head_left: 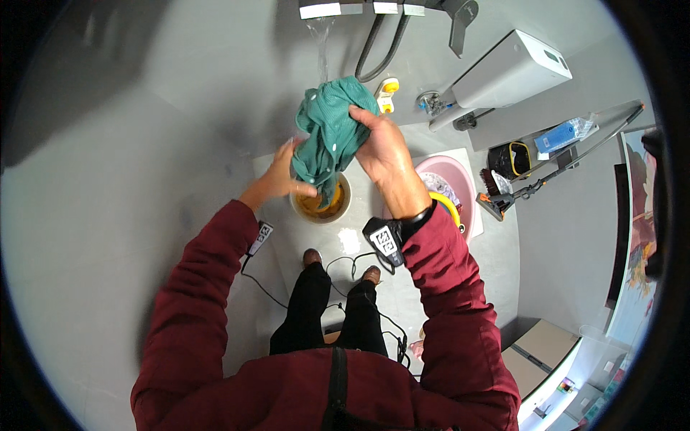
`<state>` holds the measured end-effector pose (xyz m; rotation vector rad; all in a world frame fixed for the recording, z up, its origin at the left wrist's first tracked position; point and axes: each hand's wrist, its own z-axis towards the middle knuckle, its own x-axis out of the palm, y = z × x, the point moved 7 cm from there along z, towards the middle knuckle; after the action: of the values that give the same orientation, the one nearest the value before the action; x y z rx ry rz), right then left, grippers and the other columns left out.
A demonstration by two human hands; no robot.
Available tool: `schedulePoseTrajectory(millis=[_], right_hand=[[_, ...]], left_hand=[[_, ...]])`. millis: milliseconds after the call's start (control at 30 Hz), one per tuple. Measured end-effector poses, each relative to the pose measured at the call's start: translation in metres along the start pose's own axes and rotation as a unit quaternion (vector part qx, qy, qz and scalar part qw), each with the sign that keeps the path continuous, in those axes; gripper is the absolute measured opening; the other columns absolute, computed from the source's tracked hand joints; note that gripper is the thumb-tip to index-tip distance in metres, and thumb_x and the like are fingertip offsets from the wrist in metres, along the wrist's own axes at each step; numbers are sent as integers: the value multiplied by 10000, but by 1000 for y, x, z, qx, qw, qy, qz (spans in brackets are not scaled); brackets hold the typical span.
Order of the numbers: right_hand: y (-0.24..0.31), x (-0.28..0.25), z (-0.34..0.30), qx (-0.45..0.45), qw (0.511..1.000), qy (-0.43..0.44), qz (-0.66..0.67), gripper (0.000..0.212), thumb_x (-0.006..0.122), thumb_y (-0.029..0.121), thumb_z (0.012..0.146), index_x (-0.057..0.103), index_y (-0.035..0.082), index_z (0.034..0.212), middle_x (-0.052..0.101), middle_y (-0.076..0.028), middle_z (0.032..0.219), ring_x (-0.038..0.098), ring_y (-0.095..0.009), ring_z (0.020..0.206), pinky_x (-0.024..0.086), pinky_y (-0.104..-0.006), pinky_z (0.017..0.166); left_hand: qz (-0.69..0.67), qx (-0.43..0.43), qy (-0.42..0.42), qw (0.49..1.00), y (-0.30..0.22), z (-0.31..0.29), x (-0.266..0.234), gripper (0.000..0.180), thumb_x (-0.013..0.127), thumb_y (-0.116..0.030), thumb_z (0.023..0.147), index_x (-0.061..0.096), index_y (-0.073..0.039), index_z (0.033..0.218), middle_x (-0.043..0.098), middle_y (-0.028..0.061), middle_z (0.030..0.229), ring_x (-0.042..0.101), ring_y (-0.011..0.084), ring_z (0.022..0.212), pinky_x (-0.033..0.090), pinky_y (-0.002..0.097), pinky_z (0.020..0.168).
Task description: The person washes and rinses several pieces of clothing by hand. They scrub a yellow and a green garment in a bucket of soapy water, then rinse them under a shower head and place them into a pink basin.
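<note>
A wet-looking green garment (332, 129) with small white buttons hangs bunched up in front of me, just below a stream of running water (321, 47). My right hand (384, 147) grips it at its upper right, thumb on top. At the lower left edge, my left hand (280, 176), slightly blurred, is cupped around the cloth; its thumb points right and some fingertips are hidden behind the folds. The garment's lower end dangles over a round basin (347, 205) with a yellow-brown inside, covering part of it.
Above is a wall tap (320, 10) with a dark hose (392, 54). At right, a pink tub (467, 194) holds laundry and a yellow ring-shaped thing (447, 205). Beyond are a toilet-like white fixture (514, 72), a black bin (503, 161) and a floor mop (496, 206). Cables (352, 260) trail around my legs.
</note>
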<state>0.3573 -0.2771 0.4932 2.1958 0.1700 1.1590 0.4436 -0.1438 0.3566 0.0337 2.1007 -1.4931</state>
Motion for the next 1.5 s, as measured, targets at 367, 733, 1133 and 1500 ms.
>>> schedulePoseTrajectory(millis=[367, 733, 1133, 1500], right_hand=[[46, -22, -24, -86, 993, 5, 81, 281, 511, 134, 844, 498, -6, 1087, 558, -109, 1072, 552, -239, 969, 450, -401, 842], [-32, -245, 21, 110, 956, -214, -167, 232, 551, 207, 830, 528, 65, 1012, 590, -56, 921, 547, -173, 825, 475, -346, 657], [-30, -204, -35, 190, 958, -31, -212, 370, 492, 329, 881, 466, 72, 1146, 624, -79, 941, 605, -168, 812, 492, -269, 668], [-133, -118, 13, 155, 941, -7, 299, 737, 550, 676, 686, 495, 93, 1132, 564, -121, 1050, 538, -294, 975, 405, -457, 879]], left_hand=[[-453, -98, -197, 864, 22, 33, 68, 514, 599, -285, 829, 412, -74, 1259, 425, 57, 1278, 398, 182, 1148, 299, 321, 969], [-407, -27, -70, 910, -59, 55, -12, 407, 619, 11, 670, 477, 34, 1051, 553, 94, 928, 557, 187, 818, 453, 312, 739], [38, 48, -292, 955, -89, 45, -54, 444, 643, -16, 609, 499, -7, 1028, 589, 171, 912, 575, 316, 876, 449, 356, 764], [83, 163, -73, 980, -106, -6, 43, 473, 600, -34, 624, 475, -24, 1080, 491, 174, 1139, 462, 321, 1080, 397, 370, 881]])
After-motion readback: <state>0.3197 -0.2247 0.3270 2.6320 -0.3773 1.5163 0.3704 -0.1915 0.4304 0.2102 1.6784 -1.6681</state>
